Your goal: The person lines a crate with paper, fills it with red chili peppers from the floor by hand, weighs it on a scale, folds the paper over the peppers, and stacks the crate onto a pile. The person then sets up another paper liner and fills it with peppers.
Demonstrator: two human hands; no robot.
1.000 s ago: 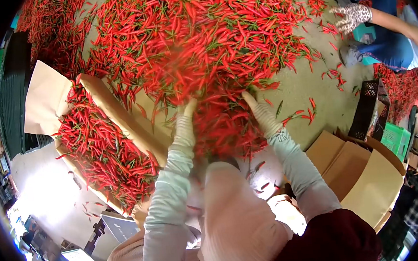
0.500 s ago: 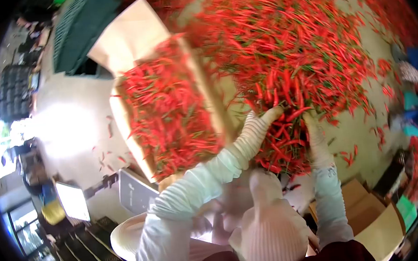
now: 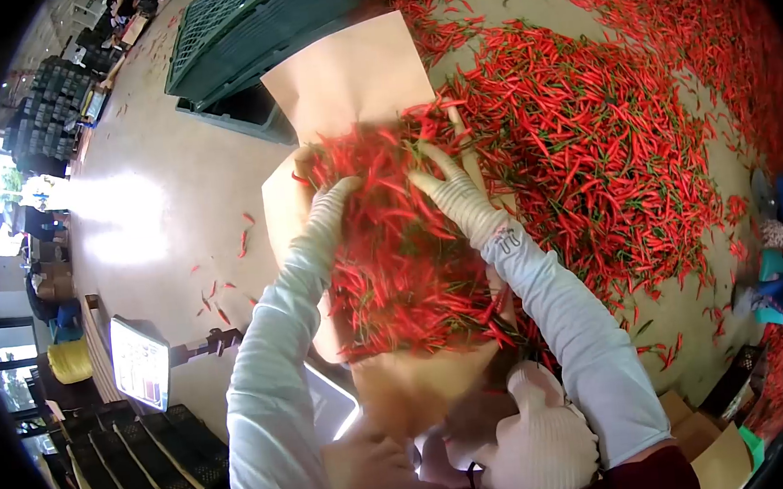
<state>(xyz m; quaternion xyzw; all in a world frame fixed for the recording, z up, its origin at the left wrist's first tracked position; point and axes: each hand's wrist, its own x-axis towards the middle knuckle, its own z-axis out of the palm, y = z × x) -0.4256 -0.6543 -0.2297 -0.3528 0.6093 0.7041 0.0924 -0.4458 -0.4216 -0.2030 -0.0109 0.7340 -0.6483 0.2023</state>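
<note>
Two forearms in pale blue-white fabric sleeves angle in from 7 and 5 o'clock. The cream-gloved left hand sits around 10, fingers hidden, can't tell its grip; the cream-gloved right hand's open around 1, thumb spread. Slim red chilies blur between them in a brown cardboard box; huge red-green chili heap at 2.

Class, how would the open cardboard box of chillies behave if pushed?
The cardboard box probably resists, being heaped with red chillies. Its far flap, a thin sheet, would likely bend. Chillies piled loosely on top might spill.
</note>
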